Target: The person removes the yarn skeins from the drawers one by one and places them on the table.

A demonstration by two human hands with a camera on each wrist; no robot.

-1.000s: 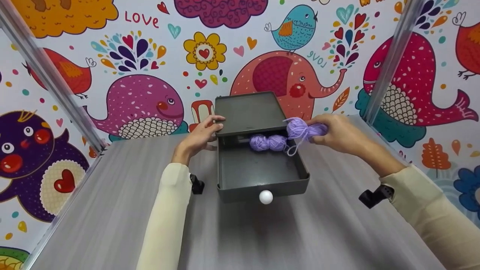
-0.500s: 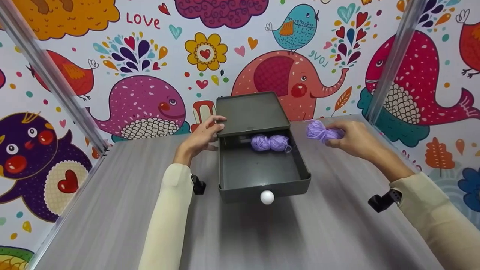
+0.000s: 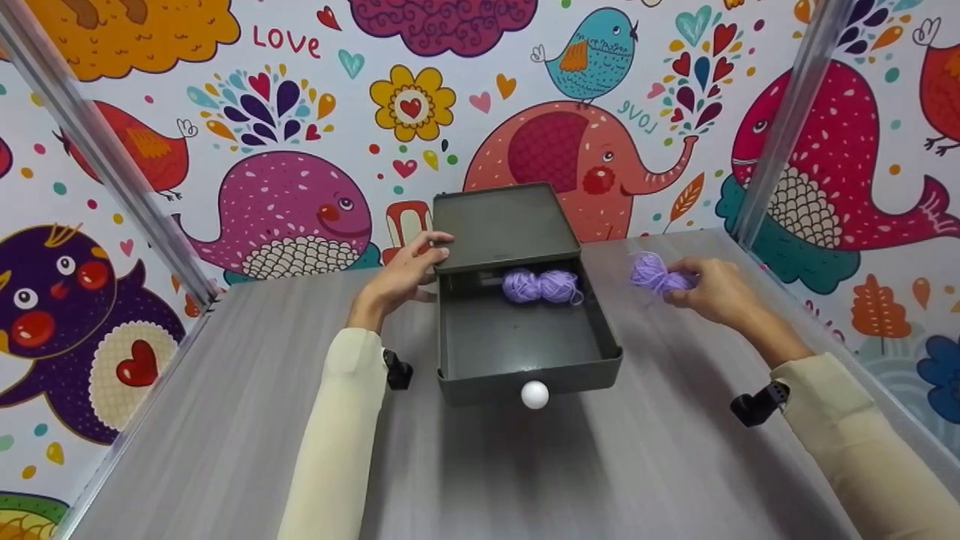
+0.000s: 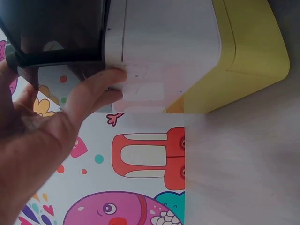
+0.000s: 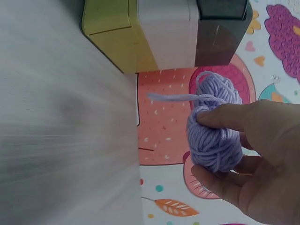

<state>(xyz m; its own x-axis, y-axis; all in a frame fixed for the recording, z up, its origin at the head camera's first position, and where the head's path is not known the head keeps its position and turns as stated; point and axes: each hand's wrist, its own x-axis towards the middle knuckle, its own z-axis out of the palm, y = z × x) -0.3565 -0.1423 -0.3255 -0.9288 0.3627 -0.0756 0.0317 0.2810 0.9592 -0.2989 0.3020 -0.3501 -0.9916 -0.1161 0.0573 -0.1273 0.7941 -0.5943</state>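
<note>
My left hand (image 3: pixel 405 270) grips the upper side of a small drawer chest (image 3: pixel 502 225), its fingers over the top edge. In the left wrist view the fingers (image 4: pixel 101 89) span the dark top tier and reach onto the white one. The dark grey top drawer (image 3: pixel 517 337) is pulled out, a white round knob (image 3: pixel 535 394) on its front. Inside, towards the back, lies a purple yarn skein (image 3: pixel 540 286). To the right of the chest, my right hand (image 3: pixel 716 292) pinches a second purple yarn skein (image 5: pixel 215 131) between thumb and fingers; a loose strand (image 5: pixel 171 97) sticks out from it.
The chest has a white middle tier (image 5: pixel 166 28) and a yellow bottom tier (image 5: pixel 110 33). It stands on a grey wood-grain table (image 3: pixel 247 420), close to a patterned back wall (image 3: pixel 420 45). Metal posts (image 3: pixel 787 112) mark the corners at both sides.
My right hand has carried its yarn skein rightward, away from the drawer's edge, and slightly down. The skein in the drawer and my left hand have stayed put.
</note>
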